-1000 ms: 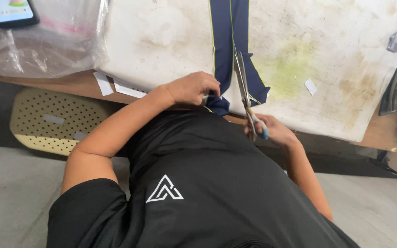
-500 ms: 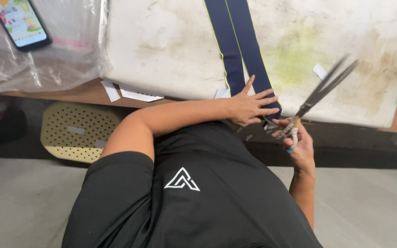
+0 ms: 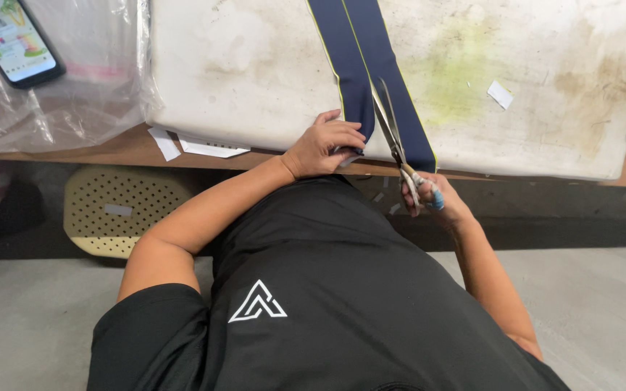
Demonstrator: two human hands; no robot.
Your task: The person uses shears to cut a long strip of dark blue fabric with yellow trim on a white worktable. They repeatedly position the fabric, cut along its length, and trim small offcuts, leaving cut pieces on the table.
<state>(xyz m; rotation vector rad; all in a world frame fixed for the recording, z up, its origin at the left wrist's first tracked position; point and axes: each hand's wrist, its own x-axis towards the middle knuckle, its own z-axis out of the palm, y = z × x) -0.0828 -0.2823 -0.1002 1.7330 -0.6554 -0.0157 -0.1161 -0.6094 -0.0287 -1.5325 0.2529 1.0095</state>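
Head view: looks down over a black shirt to the tabletop edge
Fabric strip: navy, two bands side by side; long axis runs away from the body, near end at the padded edge
Left hand: fingers curled, pinning the strip's near end on its left band
Right hand: closed around the scissors handles, just below the edge; blades narrowly parted, pointing along the strip
Nearer hand: left, touching the strip
Surface: stained white padding on wood
Room: phone on plastic sheet at left; perforated yellow stool below; grey floor
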